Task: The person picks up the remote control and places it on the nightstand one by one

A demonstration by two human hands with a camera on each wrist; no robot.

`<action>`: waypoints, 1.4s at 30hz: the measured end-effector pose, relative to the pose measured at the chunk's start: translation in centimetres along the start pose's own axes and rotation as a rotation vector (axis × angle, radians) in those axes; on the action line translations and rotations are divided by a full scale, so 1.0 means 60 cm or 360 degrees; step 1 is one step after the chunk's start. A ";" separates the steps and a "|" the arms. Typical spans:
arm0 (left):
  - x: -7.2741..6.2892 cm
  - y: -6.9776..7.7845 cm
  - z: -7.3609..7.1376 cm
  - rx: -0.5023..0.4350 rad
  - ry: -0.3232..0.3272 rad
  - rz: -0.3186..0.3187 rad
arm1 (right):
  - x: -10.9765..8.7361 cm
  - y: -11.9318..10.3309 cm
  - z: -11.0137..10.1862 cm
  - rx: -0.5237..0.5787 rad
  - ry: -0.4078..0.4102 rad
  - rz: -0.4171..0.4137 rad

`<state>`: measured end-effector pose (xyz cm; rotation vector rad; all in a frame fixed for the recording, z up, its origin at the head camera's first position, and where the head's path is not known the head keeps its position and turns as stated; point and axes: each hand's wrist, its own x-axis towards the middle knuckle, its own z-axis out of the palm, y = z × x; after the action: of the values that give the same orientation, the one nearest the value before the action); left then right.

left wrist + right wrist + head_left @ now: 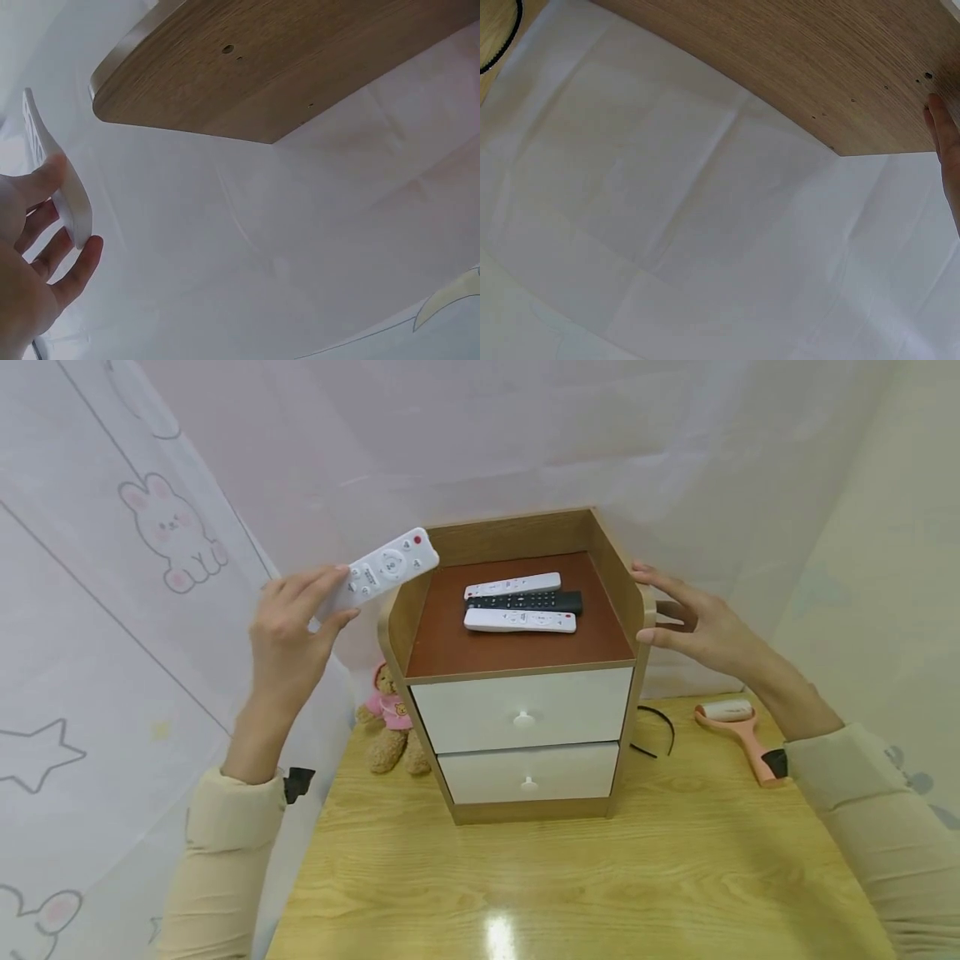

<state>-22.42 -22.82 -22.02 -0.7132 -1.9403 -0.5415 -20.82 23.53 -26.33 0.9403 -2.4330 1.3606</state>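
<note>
My left hand [288, 631] pinches a white remote control [393, 562] by its lower end, left of the small cabinet [525, 814] and above its top. In the left wrist view the remote control [71, 191] appears edge-on between thumb and fingers. My right hand [697, 622] touches the cabinet's right side panel, fingers extended, the thumb near its front edge. The right wrist view shows fingers [943, 127] against the outer wood. On the brown top lie a white remote [525, 583], a black remote [547, 602] and another white remote [519, 621], side by side.
Two white drawers [487, 710] with knobs sit closed under the top. Left of the cabinet is a teddy bear [388, 718] in pink. To the right, a black headband [660, 714] and an orange-handled lint roller [742, 731] lie on the wooden table [420, 893].
</note>
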 end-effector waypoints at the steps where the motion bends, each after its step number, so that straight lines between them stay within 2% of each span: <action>1: 0.003 0.001 0.002 0.0007 -0.0019 0.0025 | 0.000 0.000 0.000 0.0002 -0.0003 -0.0003; 12: 0.033 0.021 0.023 0.0010 -0.0185 0.0212 | 0.002 0.005 -0.003 -0.0003 0.0000 -0.0021; 19: 0.047 0.039 0.041 -0.0113 -0.0272 0.0162 | 0.002 0.003 -0.002 0.0002 -0.0015 0.0018; 25: 0.060 0.049 0.052 -0.0117 -0.0336 0.0158 | 0.003 0.001 -0.002 0.0001 -0.0020 0.0036; 29: 0.067 0.056 0.063 -0.0119 -0.0432 0.0160 | 0.004 0.001 -0.001 0.0021 -0.0025 0.0031; 34: 0.069 0.066 0.076 -0.0193 -0.0545 0.0168 | 0.003 0.000 -0.001 0.0026 -0.0012 0.0027; 42: 0.062 0.079 0.099 -0.0226 -0.0725 0.0196 | 0.002 0.001 -0.001 0.0022 -0.0012 0.0022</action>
<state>-24.36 -14.66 -20.92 -1.1153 -2.2704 -0.4721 -20.97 23.53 -26.27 0.9352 -2.4434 1.3828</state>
